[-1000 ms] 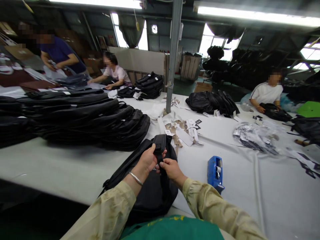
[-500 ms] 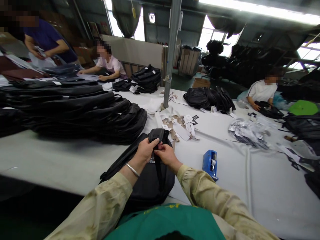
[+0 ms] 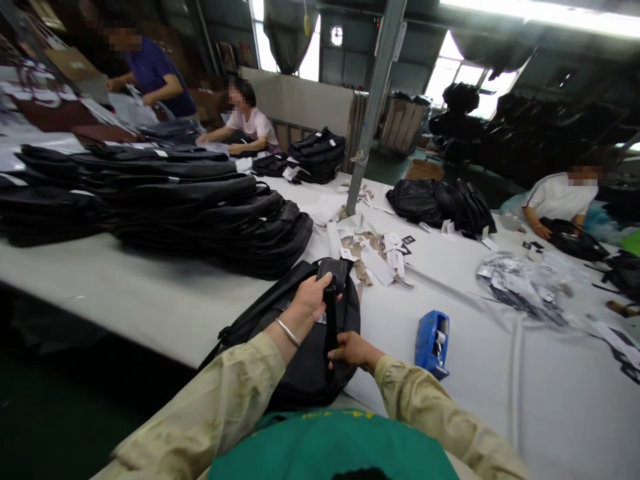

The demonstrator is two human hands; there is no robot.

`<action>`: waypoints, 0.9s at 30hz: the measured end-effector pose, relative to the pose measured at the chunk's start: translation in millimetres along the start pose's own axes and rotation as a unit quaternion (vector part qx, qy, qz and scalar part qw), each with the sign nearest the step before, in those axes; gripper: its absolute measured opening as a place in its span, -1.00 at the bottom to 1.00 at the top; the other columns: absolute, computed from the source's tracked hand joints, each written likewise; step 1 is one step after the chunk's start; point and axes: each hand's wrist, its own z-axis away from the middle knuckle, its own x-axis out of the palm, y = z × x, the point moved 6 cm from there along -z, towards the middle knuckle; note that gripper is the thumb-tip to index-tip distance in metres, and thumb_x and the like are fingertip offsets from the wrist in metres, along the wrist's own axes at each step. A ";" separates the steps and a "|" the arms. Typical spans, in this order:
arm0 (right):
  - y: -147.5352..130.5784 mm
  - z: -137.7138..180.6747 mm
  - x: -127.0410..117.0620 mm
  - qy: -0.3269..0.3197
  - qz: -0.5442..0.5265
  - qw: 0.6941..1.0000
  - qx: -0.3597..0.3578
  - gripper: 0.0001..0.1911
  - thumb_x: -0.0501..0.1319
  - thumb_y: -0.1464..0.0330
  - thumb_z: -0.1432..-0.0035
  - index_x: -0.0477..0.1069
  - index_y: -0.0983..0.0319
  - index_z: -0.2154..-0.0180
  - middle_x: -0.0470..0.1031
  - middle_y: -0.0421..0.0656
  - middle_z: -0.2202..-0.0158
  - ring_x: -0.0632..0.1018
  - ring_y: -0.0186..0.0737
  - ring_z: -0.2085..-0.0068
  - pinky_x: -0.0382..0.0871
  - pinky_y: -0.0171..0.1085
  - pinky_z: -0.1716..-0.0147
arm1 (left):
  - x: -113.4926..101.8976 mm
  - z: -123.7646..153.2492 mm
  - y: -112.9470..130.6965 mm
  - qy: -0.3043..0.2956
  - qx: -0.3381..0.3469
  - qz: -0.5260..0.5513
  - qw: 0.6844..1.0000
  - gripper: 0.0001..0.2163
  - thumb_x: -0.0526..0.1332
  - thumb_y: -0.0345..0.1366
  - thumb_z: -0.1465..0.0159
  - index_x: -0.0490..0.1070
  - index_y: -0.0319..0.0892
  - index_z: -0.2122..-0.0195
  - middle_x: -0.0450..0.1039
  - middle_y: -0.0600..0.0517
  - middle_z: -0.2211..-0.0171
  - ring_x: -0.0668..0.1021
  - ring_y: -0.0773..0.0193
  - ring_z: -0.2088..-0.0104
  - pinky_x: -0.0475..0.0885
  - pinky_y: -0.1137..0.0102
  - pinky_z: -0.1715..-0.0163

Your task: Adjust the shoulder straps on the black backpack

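A black backpack (image 3: 305,373) lies on the white table right in front of me. My left hand (image 3: 311,299) is closed around the padded end of its shoulder strap (image 3: 332,272), near the top of the bag. Lower down, my right hand (image 3: 350,351) pinches the dark webbing strap (image 3: 331,320) that hangs from that padded end over the bag. The webbing runs between both hands. A small silvery patch shows on the bag just beside my left hand.
A tall stack of black bags (image 3: 215,213) stands to the left. A blue tape dispenser (image 3: 433,343) sits at the right. Paper tags and scraps (image 3: 375,257) lie ahead by a metal pole (image 3: 370,113). Clear plastic bags (image 3: 520,283) lie further right. Several people work across the table.
My right hand has moved down along the webbing, away from my left hand, which stays on the padded strap end. My view has shifted left.
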 end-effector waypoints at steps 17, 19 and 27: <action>-5.6 -8.6 -14.8 0.035 0.278 0.960 -0.012 -0.91 0.24 0.41 -0.14 0.48 0.27 0.27 0.52 -0.18 0.50 0.57 -0.21 0.48 0.44 -0.33 0.45 | 11.2 -13.2 42.1 0.017 0.000 -0.067 0.998 -0.92 0.20 -0.48 -0.24 0.42 -0.30 0.41 0.46 0.00 0.60 0.50 0.29 0.61 0.52 0.36 0.56; -18.5 2.7 -19.4 0.059 0.360 0.930 -0.043 -0.87 0.31 0.36 -0.09 0.50 0.27 0.29 0.57 -0.09 0.37 0.60 -0.09 0.27 0.46 -0.23 0.24 | 12.7 -8.9 38.7 -0.002 -0.006 -0.069 0.998 -0.90 0.17 -0.47 -0.27 0.42 -0.29 0.40 0.47 -0.01 0.58 0.52 0.26 0.59 0.53 0.33 0.53; -101.3 38.4 -16.1 0.070 -0.051 0.959 -0.268 -0.51 0.25 0.01 -0.11 0.39 0.26 0.10 0.50 -0.17 0.42 0.55 -0.17 0.37 0.46 -0.16 0.25 | 2.9 -11.1 29.8 -0.114 -0.060 -0.160 0.979 -0.80 0.34 -0.21 -0.18 0.47 -0.26 0.43 0.52 -0.13 0.52 0.58 0.13 0.51 0.52 0.24 0.45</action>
